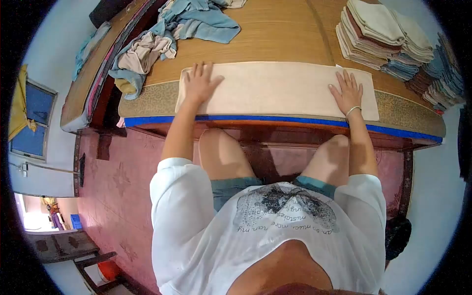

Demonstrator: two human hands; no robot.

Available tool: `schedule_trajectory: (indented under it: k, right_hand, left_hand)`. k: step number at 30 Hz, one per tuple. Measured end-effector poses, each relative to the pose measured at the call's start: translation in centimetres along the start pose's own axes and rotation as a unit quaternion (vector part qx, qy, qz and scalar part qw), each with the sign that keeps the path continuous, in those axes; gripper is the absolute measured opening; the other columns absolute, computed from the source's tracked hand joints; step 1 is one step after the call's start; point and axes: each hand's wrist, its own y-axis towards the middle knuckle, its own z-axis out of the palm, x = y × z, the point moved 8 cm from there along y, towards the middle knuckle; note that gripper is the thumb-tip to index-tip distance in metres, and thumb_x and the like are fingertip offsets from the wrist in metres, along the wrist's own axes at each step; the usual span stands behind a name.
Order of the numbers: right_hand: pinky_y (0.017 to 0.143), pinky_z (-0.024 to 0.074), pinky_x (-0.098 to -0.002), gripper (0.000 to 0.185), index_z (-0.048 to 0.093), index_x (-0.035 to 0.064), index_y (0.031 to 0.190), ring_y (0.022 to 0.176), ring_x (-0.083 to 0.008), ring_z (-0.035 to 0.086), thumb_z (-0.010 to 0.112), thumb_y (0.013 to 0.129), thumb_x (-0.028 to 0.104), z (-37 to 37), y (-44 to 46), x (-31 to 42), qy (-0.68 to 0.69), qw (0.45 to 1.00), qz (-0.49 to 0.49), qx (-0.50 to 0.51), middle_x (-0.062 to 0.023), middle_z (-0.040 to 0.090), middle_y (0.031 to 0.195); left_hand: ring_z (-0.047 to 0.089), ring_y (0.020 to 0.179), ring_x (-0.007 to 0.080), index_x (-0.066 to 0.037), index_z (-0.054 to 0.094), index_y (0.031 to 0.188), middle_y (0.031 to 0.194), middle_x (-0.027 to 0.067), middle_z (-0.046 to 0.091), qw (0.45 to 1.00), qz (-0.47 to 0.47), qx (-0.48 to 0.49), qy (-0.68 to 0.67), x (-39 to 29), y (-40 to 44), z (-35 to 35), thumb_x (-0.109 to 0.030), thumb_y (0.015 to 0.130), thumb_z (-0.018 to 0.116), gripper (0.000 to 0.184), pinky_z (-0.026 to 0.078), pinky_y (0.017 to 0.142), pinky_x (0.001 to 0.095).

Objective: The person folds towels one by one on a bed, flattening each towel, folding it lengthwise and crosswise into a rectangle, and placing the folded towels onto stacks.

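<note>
A cream towel (275,91) lies flat and long across the front of the mat-covered table, close to its blue edge. My left hand (200,83) rests palm down on the towel's left end, fingers spread. On the right end, my right hand (348,92) lies flat with its fingers apart, a bracelet at the wrist. Neither hand grips anything.
Crumpled blue and beige towels (206,24) are heaped at the table's back left. Stacks of folded towels (376,32) stand at the back right. The blue table edge (275,118) runs above my knees. A red bucket (108,270) is on the lower left.
</note>
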Motion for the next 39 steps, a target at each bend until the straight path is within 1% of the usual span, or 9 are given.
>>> schedule_trajectory:
  k: [5,11,13,15,16,19,24,33,39]
  right_hand:
    - [0.105,0.0054,-0.0506,0.062,0.034,0.0216,0.134,0.134,-0.0236,0.013,0.038,0.083,0.057,0.0,0.0,-0.2,-0.002,1.0,0.006,0.011,-0.0031,0.02,0.144]
    - [0.105,0.0065,-0.0508,0.063,0.034,0.0223,0.134,0.134,-0.0235,0.013,0.038,0.083,0.058,0.2,0.1,-0.1,0.002,1.0,0.009,0.012,-0.0021,0.019,0.145]
    - [0.105,0.007,-0.0509,0.062,0.034,0.022,0.134,0.134,-0.0239,0.013,0.038,0.083,0.057,0.3,0.2,-0.1,-0.012,1.0,0.007,0.003,-0.0022,0.019,0.145]
    - [0.105,0.0072,-0.0511,0.061,0.035,0.0218,0.134,0.133,-0.0242,0.014,0.038,0.083,0.056,0.3,0.2,-0.1,-0.015,1.0,0.003,0.001,-0.0024,0.02,0.145]
    - [0.105,0.0075,-0.0514,0.061,0.035,0.0216,0.133,0.133,-0.0245,0.015,0.038,0.083,0.056,0.2,0.1,-0.1,-0.017,1.0,-0.003,-0.007,-0.0026,0.02,0.144]
    - [0.105,0.0086,-0.0516,0.06,0.037,0.0213,0.132,0.133,-0.0248,0.016,0.038,0.083,0.056,0.2,0.1,-0.1,-0.012,1.0,-0.008,-0.027,-0.003,0.022,0.144]
    - [0.105,0.0096,-0.0512,0.06,0.037,0.0216,0.132,0.133,-0.024,0.017,0.039,0.083,0.056,0.2,0.2,-0.1,-0.018,0.999,-0.014,-0.027,-0.0029,0.023,0.143]
    - [0.105,0.0089,-0.0517,0.059,0.037,0.0228,0.132,0.133,-0.0237,0.018,0.039,0.083,0.056,0.4,0.2,-0.3,-0.005,0.999,-0.007,-0.032,-0.0028,0.024,0.143]
    - [0.105,0.0088,-0.0515,0.06,0.037,0.0226,0.132,0.133,-0.0235,0.017,0.039,0.083,0.056,0.3,0.3,-0.2,-0.01,1.0,-0.008,-0.027,-0.003,0.025,0.143]
  left_hand:
    - [0.014,0.133,0.0279,-0.021,0.029,0.136,0.142,0.0112,0.023,0.999,-0.038,0.005,0.025,5.6,0.6,0.3,-0.062,0.081,0.036,0.069,0.009,0.105,0.0492]
    - [0.023,0.129,0.0289,-0.02,0.039,0.13,0.139,0.0138,0.028,0.983,-0.138,-0.099,0.061,8.9,-0.8,-1.8,-0.059,0.081,0.04,0.062,0.016,0.103,0.0492]
    - [0.029,0.126,0.0307,-0.018,0.045,0.125,0.137,0.0148,0.032,0.982,-0.058,-0.17,0.064,5.3,-1.0,-3.2,-0.055,0.081,0.045,0.058,0.019,0.101,0.0501]
    - [0.028,0.126,0.0311,-0.014,0.046,0.124,0.135,0.015,0.034,0.993,0.007,-0.105,0.059,-1.9,-1.7,-4.6,-0.052,0.081,0.047,0.058,0.019,0.101,0.0513]
    - [0.026,0.127,0.0335,-0.016,0.048,0.123,0.133,0.0165,0.035,0.987,0.081,-0.136,0.013,-5.9,-2.6,-4.5,-0.047,0.08,0.05,0.053,0.018,0.101,0.0545]
    - [0.02,0.13,0.0311,-0.022,0.042,0.128,0.139,0.0122,0.028,0.973,0.215,-0.083,-0.004,-16.3,-4.3,-4.7,-0.053,0.079,0.049,0.059,0.016,0.099,0.0595]
    - [0.02,0.13,0.0315,-0.019,0.04,0.129,0.138,0.0138,0.028,0.96,0.251,-0.06,-0.108,-22.2,-5.6,-1.6,-0.058,0.079,0.046,0.065,0.015,0.101,0.0559]
    - [0.022,0.129,0.0316,-0.017,0.038,0.131,0.139,0.0149,0.027,0.966,0.236,-0.052,-0.086,-16.5,-6.8,-1.4,-0.058,0.079,0.046,0.066,0.014,0.102,0.0535]
    - [0.018,0.131,0.0311,-0.018,0.036,0.132,0.14,0.015,0.025,0.991,0.111,-0.051,-0.049,-7.8,-6.6,-1.2,-0.057,0.078,0.048,0.068,0.012,0.104,0.052]
